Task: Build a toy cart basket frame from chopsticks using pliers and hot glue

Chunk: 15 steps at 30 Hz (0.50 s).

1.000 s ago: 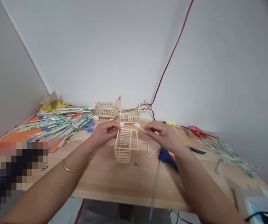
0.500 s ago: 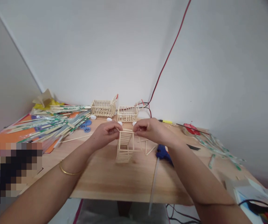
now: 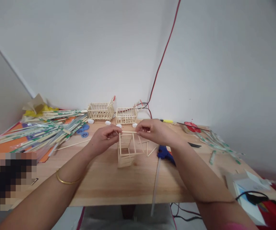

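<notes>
Between my hands, over the middle of the wooden table [image 3: 99, 191], is a small frame of thin wooden sticks [image 3: 126, 155]. It has slatted sides and an open inside. My left hand [image 3: 106, 137] pinches its upper left corner. At the upper right corner, my right hand [image 3: 152, 131] has thumb and fingers closed at the end of the top stick. Just behind stand two little stick carts, a left cart [image 3: 100, 111] and a right cart [image 3: 126, 116], both on white wheels. A blue glue gun [image 3: 164, 154] with a clear glue stick lies near my right forearm.
Packs of wooden sticks [image 3: 44, 131] are heaped at the left, beside blue wheels [image 3: 83, 130]. Loose cut sticks [image 3: 147, 148] lie right of the frame. Farther right are a red tape dispenser [image 3: 192, 127], plastic wrappers [image 3: 220, 147] and a white box [image 3: 245, 185]. A red cable [image 3: 163, 57] runs up the wall.
The view has shifted slightly, moving the scene left. The stick frame has turned a little, showing more of its right side. Both hands keep their hold at its top corners.
</notes>
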{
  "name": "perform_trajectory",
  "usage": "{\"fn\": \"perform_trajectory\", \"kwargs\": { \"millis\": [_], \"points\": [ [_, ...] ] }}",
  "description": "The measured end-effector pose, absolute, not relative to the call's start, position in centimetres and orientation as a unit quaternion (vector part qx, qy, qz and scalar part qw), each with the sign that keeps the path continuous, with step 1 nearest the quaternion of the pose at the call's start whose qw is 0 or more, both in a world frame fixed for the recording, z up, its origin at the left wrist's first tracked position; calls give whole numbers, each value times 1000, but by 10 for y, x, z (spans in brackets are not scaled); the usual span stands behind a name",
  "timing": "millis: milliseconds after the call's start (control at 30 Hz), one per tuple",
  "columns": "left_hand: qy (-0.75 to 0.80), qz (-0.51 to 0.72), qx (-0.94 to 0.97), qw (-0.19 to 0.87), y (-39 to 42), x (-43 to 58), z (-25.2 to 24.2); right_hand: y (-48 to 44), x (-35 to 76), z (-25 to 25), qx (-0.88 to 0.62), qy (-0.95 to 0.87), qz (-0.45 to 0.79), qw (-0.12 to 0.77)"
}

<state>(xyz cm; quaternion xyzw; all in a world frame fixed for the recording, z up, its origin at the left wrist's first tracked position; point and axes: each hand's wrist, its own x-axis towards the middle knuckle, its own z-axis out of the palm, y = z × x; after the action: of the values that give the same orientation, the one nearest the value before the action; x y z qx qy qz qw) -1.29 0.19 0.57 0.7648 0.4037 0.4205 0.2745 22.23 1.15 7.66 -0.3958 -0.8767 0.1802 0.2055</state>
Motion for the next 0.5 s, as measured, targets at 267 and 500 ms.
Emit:
{"fn": "perform_trajectory", "kwargs": {
  "millis": [267,500],
  "points": [
    [436,463,680,365,12,-20,0,19,270,48,-490,-818,184,238],
    [439,537,542,474,24,-25,-11,16,269,16,-366,-772,446,267]
  ]
}}
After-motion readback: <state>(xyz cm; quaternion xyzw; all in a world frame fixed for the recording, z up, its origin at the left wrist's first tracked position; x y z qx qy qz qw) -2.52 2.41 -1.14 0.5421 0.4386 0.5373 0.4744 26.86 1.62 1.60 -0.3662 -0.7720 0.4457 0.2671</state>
